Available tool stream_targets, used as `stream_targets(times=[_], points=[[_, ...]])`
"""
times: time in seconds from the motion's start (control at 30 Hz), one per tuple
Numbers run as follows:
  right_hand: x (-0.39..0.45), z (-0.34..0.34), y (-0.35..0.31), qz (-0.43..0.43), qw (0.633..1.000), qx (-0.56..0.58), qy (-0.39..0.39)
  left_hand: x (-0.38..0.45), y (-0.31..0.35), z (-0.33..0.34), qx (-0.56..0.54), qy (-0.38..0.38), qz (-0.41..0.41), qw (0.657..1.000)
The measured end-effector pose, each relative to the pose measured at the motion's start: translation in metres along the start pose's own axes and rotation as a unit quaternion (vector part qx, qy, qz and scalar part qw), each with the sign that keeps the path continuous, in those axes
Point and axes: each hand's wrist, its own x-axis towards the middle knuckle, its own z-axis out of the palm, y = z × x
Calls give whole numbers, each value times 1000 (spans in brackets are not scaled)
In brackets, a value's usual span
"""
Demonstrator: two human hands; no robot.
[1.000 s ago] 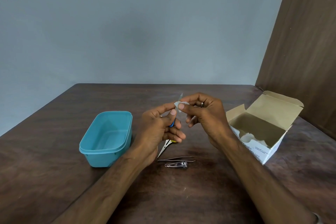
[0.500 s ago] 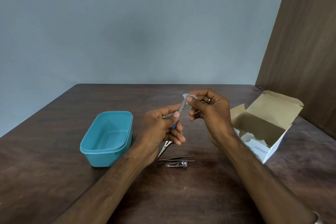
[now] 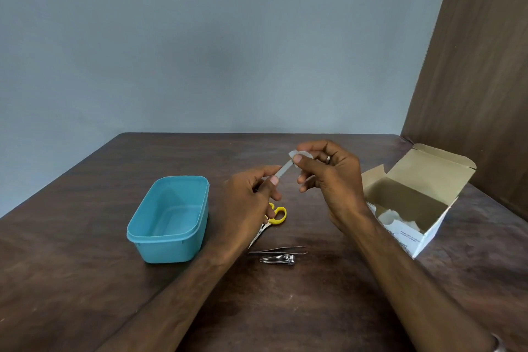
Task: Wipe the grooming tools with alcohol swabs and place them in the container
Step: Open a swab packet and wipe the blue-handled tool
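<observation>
An open teal plastic container (image 3: 168, 217) stands on the dark wooden table (image 3: 85, 280). To its right, the left hand (image 3: 245, 206) pinches the lower end of a slim grey nail file (image 3: 283, 171), while the right hand (image 3: 328, 180) pinches a white alcohol swab (image 3: 297, 155) around the file's upper tip. Further right of the container lie yellow-handled scissors (image 3: 274, 217), steel tweezers (image 3: 278, 250), a metal nail clipper (image 3: 277, 259) and, farthest, an open cardboard swab box (image 3: 414, 203).

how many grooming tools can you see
4: a nail file held in the left hand; scissors, tweezers and nail clipper lying on the table. None visible in the container.
</observation>
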Motion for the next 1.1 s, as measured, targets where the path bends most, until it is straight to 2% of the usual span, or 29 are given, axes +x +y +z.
stream_targets(times=[0.13,0.4,0.77,1.1], points=[[0,0,0,-6,1000,-10,-2,2,-3,-1,19,36,15,999],[0,0,0,-2,1000,-20,5,0,-2,-3,35,43,42,998],[-1,1,-1,12,1000,-5,13,-1,-6,-2,128,74,102,984],[-1,-2,-2,19,999,31,0,-2,-5,-1,82,62,98,990]])
